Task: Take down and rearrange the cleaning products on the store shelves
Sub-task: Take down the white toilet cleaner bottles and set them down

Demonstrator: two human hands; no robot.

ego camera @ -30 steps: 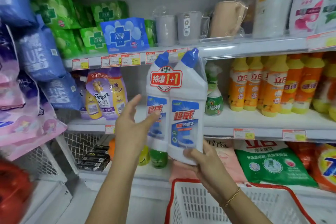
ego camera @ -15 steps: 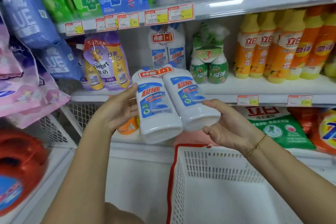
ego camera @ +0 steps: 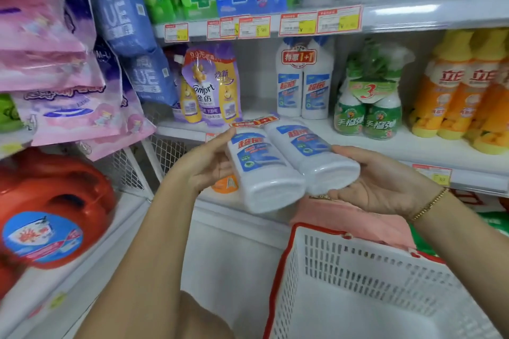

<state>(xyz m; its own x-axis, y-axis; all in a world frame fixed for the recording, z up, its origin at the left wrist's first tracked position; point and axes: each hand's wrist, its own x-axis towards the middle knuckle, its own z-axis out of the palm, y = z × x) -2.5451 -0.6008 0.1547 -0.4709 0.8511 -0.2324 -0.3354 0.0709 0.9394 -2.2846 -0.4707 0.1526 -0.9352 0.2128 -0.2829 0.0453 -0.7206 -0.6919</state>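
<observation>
1. The left hand [ego camera: 203,166], at centre frame, grips the bottle pack [ego camera: 275,165] from its left side, thumb on top.
2. The right hand [ego camera: 382,181], centre right, cups the pack's base, palm up.
3. Both bare forearms rise from the lower edge.

Two twin packs of white bottles, four bottles altogether: held pack [ego camera: 292,165], shelf pack [ego camera: 304,82]. Two green spray bottles [ego camera: 367,118] showing. One white basket [ego camera: 399,305]. One red jug [ego camera: 52,209].
</observation>
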